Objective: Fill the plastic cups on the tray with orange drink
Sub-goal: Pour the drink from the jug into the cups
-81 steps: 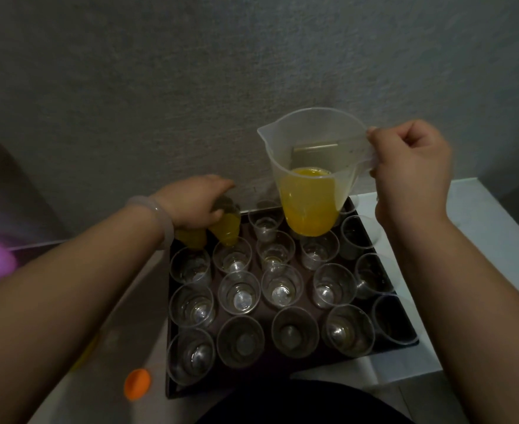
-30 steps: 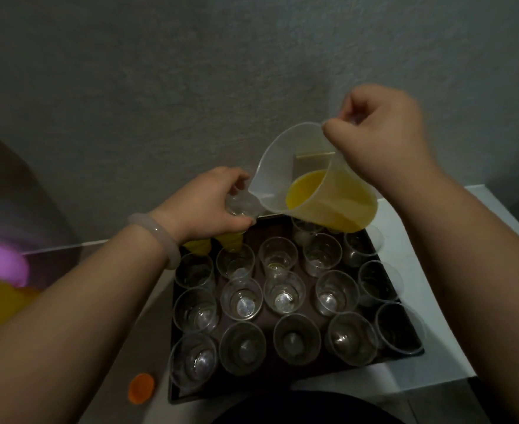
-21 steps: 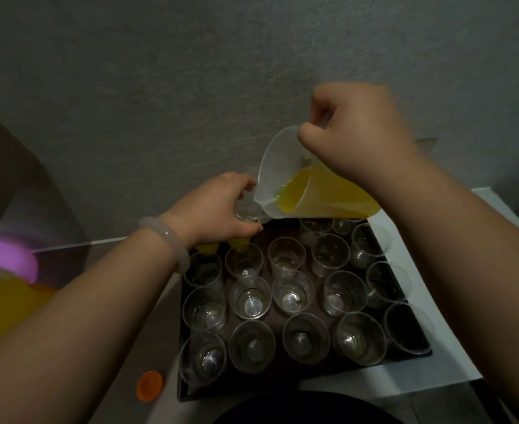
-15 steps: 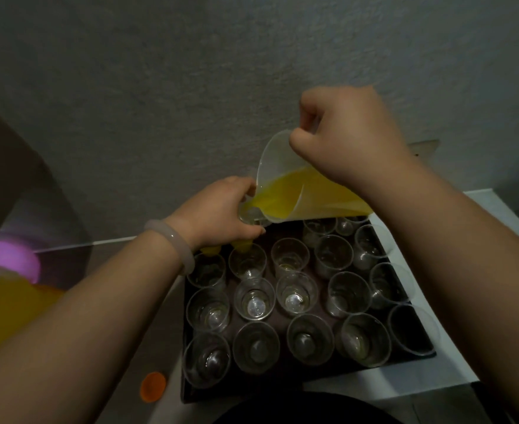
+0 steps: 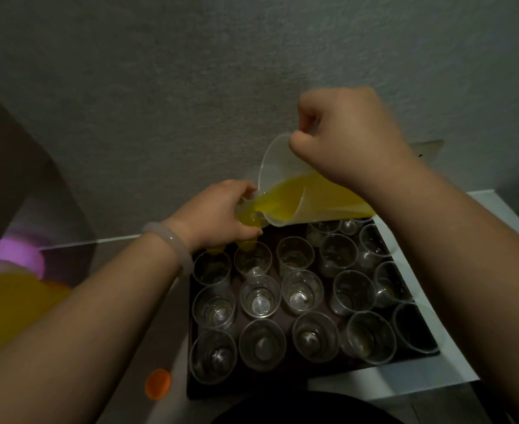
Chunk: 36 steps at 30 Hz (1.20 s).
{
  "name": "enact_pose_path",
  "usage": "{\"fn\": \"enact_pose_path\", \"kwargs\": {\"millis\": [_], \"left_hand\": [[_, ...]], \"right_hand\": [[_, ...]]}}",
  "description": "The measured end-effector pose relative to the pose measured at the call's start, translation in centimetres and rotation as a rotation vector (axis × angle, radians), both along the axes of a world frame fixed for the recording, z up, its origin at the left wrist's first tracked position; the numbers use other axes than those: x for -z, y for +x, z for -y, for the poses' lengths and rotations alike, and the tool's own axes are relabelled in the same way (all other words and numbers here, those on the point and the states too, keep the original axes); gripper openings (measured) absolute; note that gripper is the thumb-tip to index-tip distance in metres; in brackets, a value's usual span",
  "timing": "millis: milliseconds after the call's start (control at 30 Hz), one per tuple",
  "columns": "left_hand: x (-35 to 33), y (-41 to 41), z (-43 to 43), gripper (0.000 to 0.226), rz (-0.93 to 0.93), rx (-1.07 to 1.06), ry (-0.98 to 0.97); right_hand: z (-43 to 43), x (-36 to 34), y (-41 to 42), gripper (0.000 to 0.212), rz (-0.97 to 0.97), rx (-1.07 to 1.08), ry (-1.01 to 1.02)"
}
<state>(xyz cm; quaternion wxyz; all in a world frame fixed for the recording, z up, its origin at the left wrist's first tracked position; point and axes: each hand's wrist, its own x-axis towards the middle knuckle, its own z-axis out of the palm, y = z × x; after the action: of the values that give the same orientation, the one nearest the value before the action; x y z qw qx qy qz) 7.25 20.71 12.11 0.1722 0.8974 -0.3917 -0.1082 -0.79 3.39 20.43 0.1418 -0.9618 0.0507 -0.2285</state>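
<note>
Two hands are both closed on something: the right hand (image 5: 346, 142) is fisted round the handle of one clear jug (image 5: 279, 179), and the left hand (image 5: 218, 214) curls its fingers round one cup (image 5: 247, 217), held just above the far left corner of the tray (image 5: 282, 382). The jug is tipped steeply leftward over the tray's far edge with its spout at the cup's rim. Orange drink (image 5: 316, 195) runs from it into the cup, which shows orange inside. On the tray, fifteen empty cups (image 5: 302, 293) stand upright in three rows of five. A fourth row along the far edge is partly hidden by jug and hand, so its count cannot be told; two filled cups (image 5: 247, 244) peek out below the left hand. The right forearm reaches in from the tray's right side, wrist raised, knuckles up. The left forearm slants in from the tray's near left, with one pale bangle (image 5: 169, 249) on the wrist. One orange cap (image 5: 157, 384) lies just left of the tray's near left corner.
</note>
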Motion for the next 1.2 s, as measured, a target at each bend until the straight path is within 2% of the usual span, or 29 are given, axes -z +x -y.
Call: {"fn": "enact_pose_path", "kwargs": {"millis": [1200], "left_hand": [[-0.31, -0.48, 0.68, 0.077, 0.028, -0.005, 0.037]], "right_hand": [[0.16, -0.48, -0.81, 0.008, 0.011, -0.004, -0.059]]}}
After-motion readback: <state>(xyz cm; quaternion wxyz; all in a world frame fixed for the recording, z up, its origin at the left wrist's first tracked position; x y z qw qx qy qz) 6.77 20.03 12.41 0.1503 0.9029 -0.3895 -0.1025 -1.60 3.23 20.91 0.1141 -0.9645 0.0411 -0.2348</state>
